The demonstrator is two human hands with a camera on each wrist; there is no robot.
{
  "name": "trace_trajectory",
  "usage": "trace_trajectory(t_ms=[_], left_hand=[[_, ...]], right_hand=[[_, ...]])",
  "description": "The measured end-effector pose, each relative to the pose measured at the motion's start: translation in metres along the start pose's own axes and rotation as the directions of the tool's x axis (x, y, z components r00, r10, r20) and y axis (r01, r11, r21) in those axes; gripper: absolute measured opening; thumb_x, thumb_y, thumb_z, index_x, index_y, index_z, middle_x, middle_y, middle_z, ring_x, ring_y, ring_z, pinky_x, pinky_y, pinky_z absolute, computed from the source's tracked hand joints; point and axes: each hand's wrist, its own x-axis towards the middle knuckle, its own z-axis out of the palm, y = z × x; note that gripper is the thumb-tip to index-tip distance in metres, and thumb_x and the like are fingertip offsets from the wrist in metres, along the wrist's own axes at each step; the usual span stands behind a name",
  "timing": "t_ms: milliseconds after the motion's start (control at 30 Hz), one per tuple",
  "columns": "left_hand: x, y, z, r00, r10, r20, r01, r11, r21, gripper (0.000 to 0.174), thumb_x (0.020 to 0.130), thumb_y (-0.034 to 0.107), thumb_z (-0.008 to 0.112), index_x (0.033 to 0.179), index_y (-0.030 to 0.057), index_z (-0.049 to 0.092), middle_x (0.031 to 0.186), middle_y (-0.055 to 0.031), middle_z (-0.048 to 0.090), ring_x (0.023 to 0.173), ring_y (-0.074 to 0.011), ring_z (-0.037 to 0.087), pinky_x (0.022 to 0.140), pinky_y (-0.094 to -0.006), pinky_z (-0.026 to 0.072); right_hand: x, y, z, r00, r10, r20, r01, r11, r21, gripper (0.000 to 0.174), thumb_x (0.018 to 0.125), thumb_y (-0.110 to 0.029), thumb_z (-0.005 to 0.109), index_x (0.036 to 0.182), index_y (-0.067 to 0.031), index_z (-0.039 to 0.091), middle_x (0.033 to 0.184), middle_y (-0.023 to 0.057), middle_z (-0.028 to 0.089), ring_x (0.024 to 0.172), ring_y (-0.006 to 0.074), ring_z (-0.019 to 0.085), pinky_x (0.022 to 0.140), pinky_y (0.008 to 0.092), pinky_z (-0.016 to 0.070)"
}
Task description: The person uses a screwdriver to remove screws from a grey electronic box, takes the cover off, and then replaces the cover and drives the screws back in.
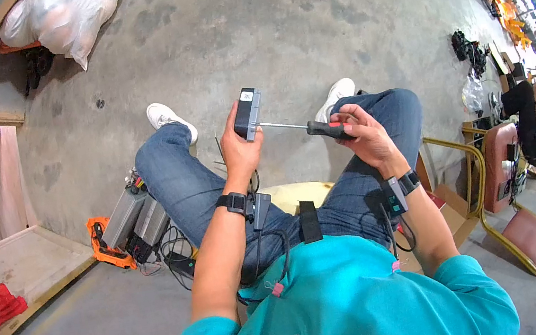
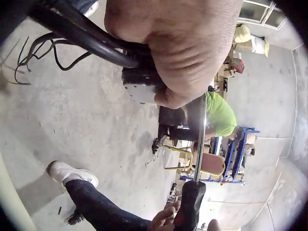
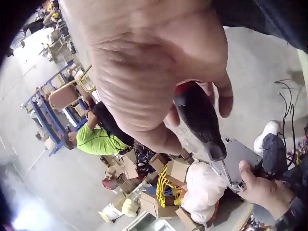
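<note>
My left hand (image 1: 240, 152) grips a small flat box (image 1: 248, 111), dark on one face and metallic grey on another, with a white label near its far end. In my right hand (image 1: 371, 140) is a screwdriver (image 1: 327, 130) with a black and red handle, pinched between thumb and fingers. Its long metal shaft runs leftward, the tip right at the box's side. The right wrist view shows the box's broad grey face (image 3: 238, 156) with the left thumb at its edge. Black wires (image 2: 53, 45) trail near the left hand in the left wrist view.
Both hands are above the concrete floor, between the knees. Orange and grey equipment (image 1: 110, 243) lies beside the left leg. A gold-framed chair (image 1: 532, 241) stands at right. White plastic bags (image 1: 62, 21) lie at far left. A person in a lime shirt (image 2: 220, 115) is in the background.
</note>
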Motion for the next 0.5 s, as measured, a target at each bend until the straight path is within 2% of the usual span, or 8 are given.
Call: trace_trajectory(t_ms=[100, 167, 233, 300, 333, 400, 433, 500], left_hand=[[-0.006, 0.010, 0.003, 1.000, -0.029, 0.008, 0.030, 0.999, -0.041, 0.069, 0.076, 0.005, 0.069, 0.141, 0.0035, 0.046, 0.119, -0.0185, 0.065, 0.105, -0.0246, 0.066, 0.090, -0.0315, 0.0502], [-0.004, 0.019, 0.000, 0.987, -0.139, 0.085, 0.144, 0.987, -0.066, 0.069, 0.078, 0.000, 0.067, 0.142, 0.0010, 0.044, 0.127, -0.0168, 0.061, 0.113, -0.0220, 0.062, 0.096, -0.0314, 0.0473], [0.003, 0.013, -0.001, 0.992, -0.112, 0.057, 0.116, 0.991, -0.067, 0.068, 0.077, 0.001, 0.067, 0.142, 0.0010, 0.044, 0.126, -0.0165, 0.062, 0.112, -0.0218, 0.062, 0.096, -0.0313, 0.0473], [-0.001, 0.012, 0.009, 0.993, -0.107, 0.039, 0.111, 0.989, -0.100, 0.068, 0.077, 0.001, 0.067, 0.142, 0.0010, 0.045, 0.125, -0.0163, 0.062, 0.112, -0.0216, 0.062, 0.096, -0.0312, 0.0473], [-0.001, 0.013, 0.009, 0.995, -0.100, 0.029, 0.102, 0.991, -0.082, 0.068, 0.077, 0.001, 0.067, 0.142, 0.0014, 0.045, 0.125, -0.0160, 0.063, 0.112, -0.0215, 0.062, 0.096, -0.0312, 0.0473], [-0.002, 0.014, 0.009, 0.996, -0.092, 0.016, 0.093, 0.994, -0.065, 0.068, 0.077, 0.001, 0.067, 0.142, 0.0018, 0.045, 0.124, -0.0158, 0.063, 0.112, -0.0214, 0.062, 0.096, -0.0312, 0.0473], [-0.002, 0.013, 0.008, 0.996, -0.082, 0.018, 0.083, 0.994, -0.069, 0.068, 0.077, 0.001, 0.067, 0.142, 0.0018, 0.045, 0.124, -0.0158, 0.063, 0.112, -0.0214, 0.062, 0.096, -0.0312, 0.0473], [-0.002, 0.010, 0.006, 0.997, -0.075, 0.017, 0.076, 0.995, -0.065, 0.068, 0.077, 0.001, 0.067, 0.142, 0.0017, 0.045, 0.124, -0.0158, 0.063, 0.112, -0.0213, 0.062, 0.096, -0.0312, 0.0474]], right_hand=[[-0.010, -0.016, 0.011, 0.996, 0.082, -0.031, -0.080, 0.994, 0.068, 0.041, 0.096, -0.033, 0.062, 0.125, -0.0084, 0.050, 0.119, 0.0095, 0.057, 0.106, 0.0176, 0.059, 0.083, 0.0330, 0.0513], [-0.005, -0.020, 0.007, 0.921, 0.385, -0.065, -0.389, 0.917, -0.086, 0.033, 0.097, -0.026, 0.061, 0.122, -0.0072, 0.051, 0.115, 0.0111, 0.059, 0.099, 0.0174, 0.062, 0.079, 0.0298, 0.0516], [0.005, -0.006, -0.003, 0.927, 0.374, -0.014, -0.373, 0.920, -0.122, 0.029, 0.100, -0.025, 0.056, 0.121, -0.0069, 0.051, 0.113, 0.0117, 0.059, 0.096, 0.0175, 0.063, 0.075, 0.0297, 0.0525], [0.001, -0.001, -0.011, 0.990, 0.134, -0.035, -0.137, 0.985, -0.105, 0.030, 0.102, -0.031, 0.050, 0.121, -0.0067, 0.051, 0.112, 0.0106, 0.059, 0.096, 0.0169, 0.063, 0.073, 0.0314, 0.0541], [0.000, 0.000, -0.011, 0.990, 0.135, -0.036, -0.138, 0.985, -0.106, 0.030, 0.102, -0.031, 0.050, 0.121, -0.0067, 0.051, 0.112, 0.0106, 0.059, 0.096, 0.0169, 0.063, 0.073, 0.0314, 0.0541], [-0.002, -0.002, -0.004, 0.998, -0.025, -0.052, 0.028, 0.997, 0.072, 0.031, 0.103, -0.033, 0.048, 0.121, -0.0078, 0.053, 0.112, 0.0083, 0.062, 0.094, 0.0186, 0.064, 0.078, 0.0339, 0.0543], [-0.004, -0.007, 0.001, 0.998, -0.025, -0.049, 0.028, 0.997, 0.071, 0.031, 0.103, -0.033, 0.048, 0.121, -0.0078, 0.053, 0.112, 0.0083, 0.062, 0.094, 0.0186, 0.064, 0.078, 0.0339, 0.0543], [-0.008, -0.019, 0.011, 0.978, 0.201, -0.054, -0.197, 0.978, 0.073, 0.025, 0.099, -0.023, 0.055, 0.120, -0.0084, 0.054, 0.111, 0.0078, 0.061, 0.096, 0.0186, 0.062, 0.083, 0.0344, 0.0520]])
